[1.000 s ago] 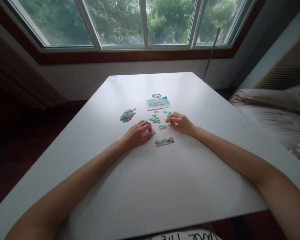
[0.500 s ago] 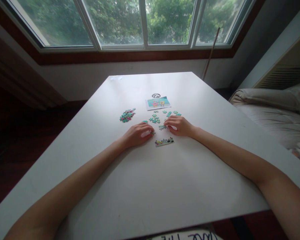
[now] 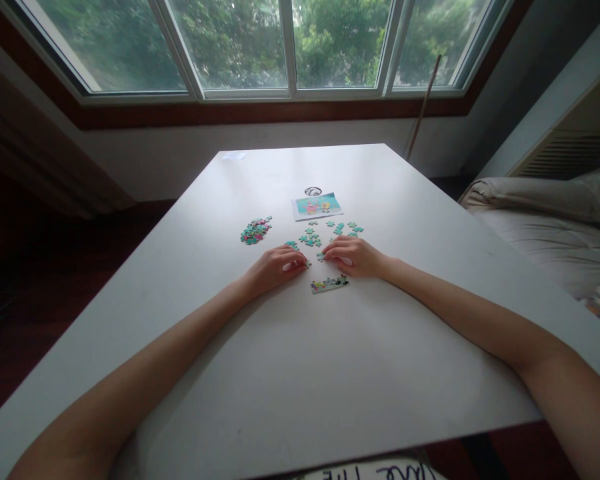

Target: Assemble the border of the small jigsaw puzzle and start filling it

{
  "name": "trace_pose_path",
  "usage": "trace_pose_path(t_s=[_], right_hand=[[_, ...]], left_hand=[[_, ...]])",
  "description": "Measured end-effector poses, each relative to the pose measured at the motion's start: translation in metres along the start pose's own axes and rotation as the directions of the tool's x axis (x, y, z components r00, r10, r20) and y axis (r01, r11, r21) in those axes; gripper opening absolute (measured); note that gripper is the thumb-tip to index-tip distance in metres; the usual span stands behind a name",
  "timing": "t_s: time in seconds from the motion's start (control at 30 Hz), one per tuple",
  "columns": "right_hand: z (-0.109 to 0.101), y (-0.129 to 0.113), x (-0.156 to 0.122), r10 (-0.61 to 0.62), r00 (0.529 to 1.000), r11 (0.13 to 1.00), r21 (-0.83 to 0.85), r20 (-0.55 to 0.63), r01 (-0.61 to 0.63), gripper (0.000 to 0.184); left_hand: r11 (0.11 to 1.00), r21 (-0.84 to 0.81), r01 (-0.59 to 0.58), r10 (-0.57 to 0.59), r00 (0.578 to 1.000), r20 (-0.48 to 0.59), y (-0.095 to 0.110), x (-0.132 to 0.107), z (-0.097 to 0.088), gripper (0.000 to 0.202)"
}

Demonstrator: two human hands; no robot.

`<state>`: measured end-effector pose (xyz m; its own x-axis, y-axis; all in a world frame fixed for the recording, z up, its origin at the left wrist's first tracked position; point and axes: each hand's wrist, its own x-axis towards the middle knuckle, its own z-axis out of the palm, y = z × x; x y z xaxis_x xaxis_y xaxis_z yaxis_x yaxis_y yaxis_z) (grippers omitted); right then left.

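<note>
Puzzle pieces (image 3: 320, 257) at left fingers (image 3: 298, 256) and right fingers (image 3: 333, 251), both loosely curled, grip unclear

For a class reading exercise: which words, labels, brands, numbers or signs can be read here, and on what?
No text reads with certainty.
Pale item, bottom edge: large dark lettering, cut off, unreadable.
Picture sheet, round item, puzzle strip: too small to tell.

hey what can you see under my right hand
At the fingertips of your right hand, part of a teal puzzle piece shows. Any remainder beneath the fingers, and whatever lies under the palm, is covered.
</note>
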<state>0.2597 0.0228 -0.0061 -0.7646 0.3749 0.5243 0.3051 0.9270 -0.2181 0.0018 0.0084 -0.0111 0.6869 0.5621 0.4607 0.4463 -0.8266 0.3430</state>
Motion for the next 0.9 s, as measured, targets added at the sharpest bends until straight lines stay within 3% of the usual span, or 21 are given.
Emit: trace_pose_path(t_s=[0.4,0.9], right_hand=[[0.003,-0.010,0.004,-0.061,0.997,0.996,0.074,0.044,0.057,0.023],[0.004,-0.011,0.004,-0.033,0.998,0.997,0.070,0.054,0.029,0.023]], left_hand=[[0.996,0.090,-0.028,0.028,1.000,0.009,0.001,0.002,-0.001,0.022],[0.991,0.101,-0.090,0.087,0.996,0.036,0.004,0.003,-0.003,0.028]])
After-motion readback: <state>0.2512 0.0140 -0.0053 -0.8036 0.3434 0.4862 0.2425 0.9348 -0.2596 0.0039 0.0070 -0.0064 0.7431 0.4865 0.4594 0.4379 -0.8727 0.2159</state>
